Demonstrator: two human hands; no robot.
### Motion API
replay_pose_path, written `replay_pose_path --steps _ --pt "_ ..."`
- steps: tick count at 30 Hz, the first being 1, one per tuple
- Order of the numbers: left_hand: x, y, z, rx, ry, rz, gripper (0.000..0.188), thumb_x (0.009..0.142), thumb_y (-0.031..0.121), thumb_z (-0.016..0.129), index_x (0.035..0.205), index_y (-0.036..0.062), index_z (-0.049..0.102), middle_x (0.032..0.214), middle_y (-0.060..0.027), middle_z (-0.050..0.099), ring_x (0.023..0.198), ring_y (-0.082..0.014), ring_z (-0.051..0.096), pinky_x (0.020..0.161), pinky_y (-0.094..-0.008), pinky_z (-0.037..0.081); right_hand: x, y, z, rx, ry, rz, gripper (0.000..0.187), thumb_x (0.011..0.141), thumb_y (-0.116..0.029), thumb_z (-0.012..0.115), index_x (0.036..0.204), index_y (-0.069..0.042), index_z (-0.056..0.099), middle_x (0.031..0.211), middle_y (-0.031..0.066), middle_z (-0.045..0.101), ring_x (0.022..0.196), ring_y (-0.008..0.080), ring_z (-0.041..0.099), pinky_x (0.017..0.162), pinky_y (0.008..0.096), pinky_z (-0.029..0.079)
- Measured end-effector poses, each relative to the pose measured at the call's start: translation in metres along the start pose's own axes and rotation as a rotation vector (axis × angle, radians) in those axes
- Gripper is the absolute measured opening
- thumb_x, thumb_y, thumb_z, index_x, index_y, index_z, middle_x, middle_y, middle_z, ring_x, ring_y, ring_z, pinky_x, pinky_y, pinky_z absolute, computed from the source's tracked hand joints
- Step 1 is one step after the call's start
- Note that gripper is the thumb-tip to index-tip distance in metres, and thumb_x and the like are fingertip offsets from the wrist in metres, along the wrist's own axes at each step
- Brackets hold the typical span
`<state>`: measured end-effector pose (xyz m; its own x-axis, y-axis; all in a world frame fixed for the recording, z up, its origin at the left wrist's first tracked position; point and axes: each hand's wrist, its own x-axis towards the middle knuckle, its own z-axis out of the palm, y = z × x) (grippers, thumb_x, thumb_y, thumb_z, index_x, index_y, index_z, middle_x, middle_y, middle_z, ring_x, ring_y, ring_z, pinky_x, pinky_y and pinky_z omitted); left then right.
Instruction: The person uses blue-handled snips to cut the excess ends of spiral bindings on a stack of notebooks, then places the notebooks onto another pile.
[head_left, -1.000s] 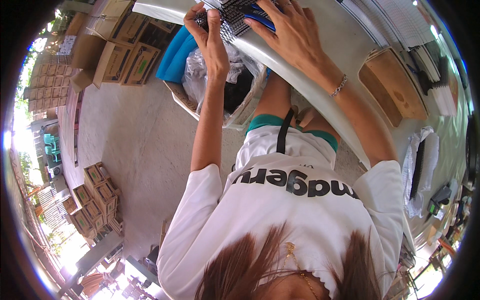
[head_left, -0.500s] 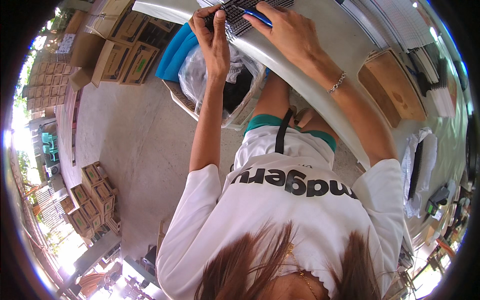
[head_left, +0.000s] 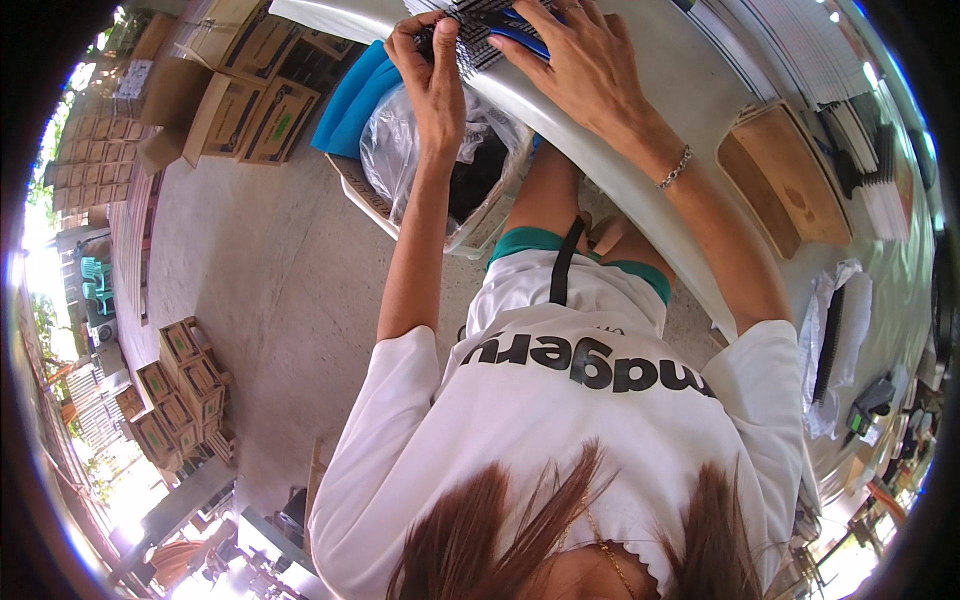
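At the table's edge, at the top of the view, my left hand [head_left: 436, 92] pinches a dark piece between thumb and fingers; it looks like black binding wire, but its end is cut off by the frame. My right hand [head_left: 598, 85] is wrapped round blue-handled pliers [head_left: 524, 43], whose dark jaws point toward my left fingertips. Two blue handles show, spread apart. Under both hands lies a black, grid-like bundle of wire loops [head_left: 484, 52], partly hidden by my fingers.
The white table [head_left: 690, 130] curves along my right, with a wooden tray [head_left: 790, 180] and stacked sheets [head_left: 770, 50] on it. Below my left hand stands a bin [head_left: 470, 235] lined with a plastic bag [head_left: 385, 150], beside blue material [head_left: 350, 105]. Cardboard boxes [head_left: 240, 100] are piled at left.
My right hand has shifted slightly, its fingers lifted and spread more. The pliers' handles now show farther apart. My left hand keeps its pinch nearly in place.
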<state>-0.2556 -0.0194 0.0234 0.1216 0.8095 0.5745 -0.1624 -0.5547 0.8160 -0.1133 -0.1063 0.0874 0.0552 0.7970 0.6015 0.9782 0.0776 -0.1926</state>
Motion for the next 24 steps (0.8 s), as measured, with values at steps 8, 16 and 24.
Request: replay_pose_path --steps 8,16,24 --pt "0.001 -0.012 -0.004 0.042 0.038 0.050 0.032 0.100 0.035 0.053 0.113 0.0057 0.052 0.097 -0.0001 0.047 0.090 -0.0099 0.046 0.084 -0.0267 0.040 -0.001 0.000 0.007 0.175 -0.116 0.118 0.032 0.091 -0.039 0.059 0.103 -0.009 0.059 0.075 0.0180 0.067 0.068 0.0392 0.066 0.063 0.0499 0.052" --pt "-0.004 0.000 0.005 -0.337 0.107 -0.171 0.031 0.096 0.032 0.061 0.116 0.0100 0.052 0.107 -0.0018 0.048 0.094 -0.0106 0.047 0.087 -0.0258 0.037 -0.008 0.002 -0.003 0.066 -0.048 0.056 0.035 0.088 -0.038 0.063 0.104 -0.007 0.059 0.100 0.0189 0.061 0.097 0.0362 0.058 0.086 0.0490 0.045" --pt "-0.007 0.005 -0.002 0.041 -0.009 -0.054 0.036 0.092 0.026 0.067 0.119 0.0070 0.053 0.115 -0.0049 0.041 0.107 -0.0132 0.046 0.094 -0.0295 0.037 -0.005 -0.001 0.009 0.038 -0.040 0.034 0.038 0.087 -0.038 0.063 0.109 -0.007 0.059 0.106 0.0202 0.059 0.102 0.0368 0.055 0.089 0.0492 0.043"
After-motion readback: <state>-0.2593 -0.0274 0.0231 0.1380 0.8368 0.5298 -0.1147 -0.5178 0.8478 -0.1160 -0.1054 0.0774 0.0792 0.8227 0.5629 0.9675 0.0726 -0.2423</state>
